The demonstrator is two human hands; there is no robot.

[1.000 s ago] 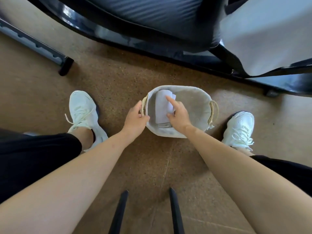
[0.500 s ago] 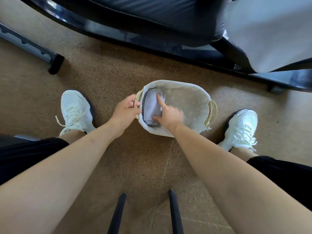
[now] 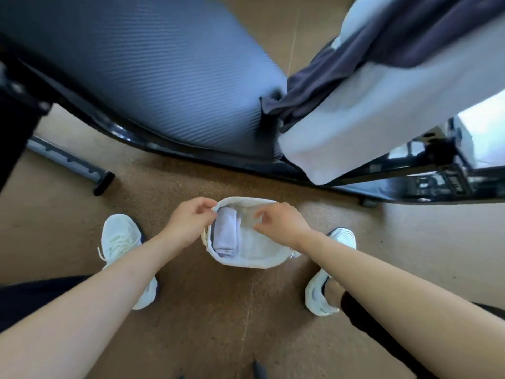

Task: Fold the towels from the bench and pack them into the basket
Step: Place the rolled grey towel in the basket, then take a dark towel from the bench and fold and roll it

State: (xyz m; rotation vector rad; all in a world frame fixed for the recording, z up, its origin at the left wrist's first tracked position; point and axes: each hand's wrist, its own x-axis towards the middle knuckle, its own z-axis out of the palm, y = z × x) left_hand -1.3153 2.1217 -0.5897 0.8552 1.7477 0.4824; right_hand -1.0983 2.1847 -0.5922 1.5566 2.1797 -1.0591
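Your left hand (image 3: 188, 222) sits at the left rim of the basket (image 3: 246, 263). Its thumb and fingers seem to pinch the lining there, though motion blur makes that hard to confirm. Your right hand (image 3: 278, 224) hovers over the middle of the basket with its fingers loosely curled, grasping nothing.

One folded towel (image 3: 224, 234) already lies inside, tucked against the left wall, its long axis running from near to far. The right part of the basket has free room beside it.

The next pieces are on the bench (image 3: 164, 77), beyond the basket and up to your right. A white towel (image 3: 369, 119) hangs over the bench edge, its length slanting from lower left to upper right. A dark towel (image 3: 355, 58) is bunched along its far side, touching it. Your right hand is the nearer one, so the reach is forward and rightward.

The basket stands on a brown speckled floor (image 3: 191, 310) between your two white shoes (image 3: 120, 239), just in front of the bench frame.
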